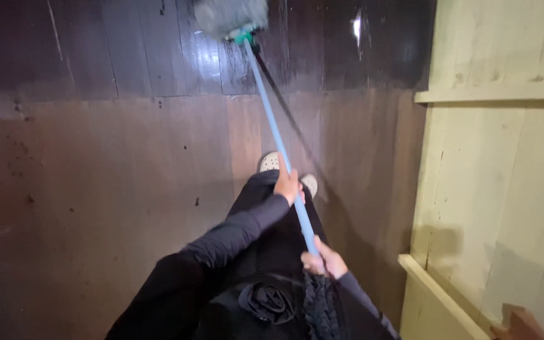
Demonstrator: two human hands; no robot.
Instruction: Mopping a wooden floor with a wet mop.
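Holding: left hand [288, 184] and right hand [322, 259] both have fingers closed around the blue mop handle [276, 135].
Mop head [231, 17]: grey, far, on the dark wooden floor [114, 164].
Right edge: pale wooden wall [498, 189] near.
Left: open floor.

dim, soft-focus view; glare streaks the dark wet floor [209, 63], mop head [230, 16] blurred, pale wall [498, 157] brighter.

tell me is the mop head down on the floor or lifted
Down: the mop head lies on the dark wet floor, its pole slanting back to both hands.
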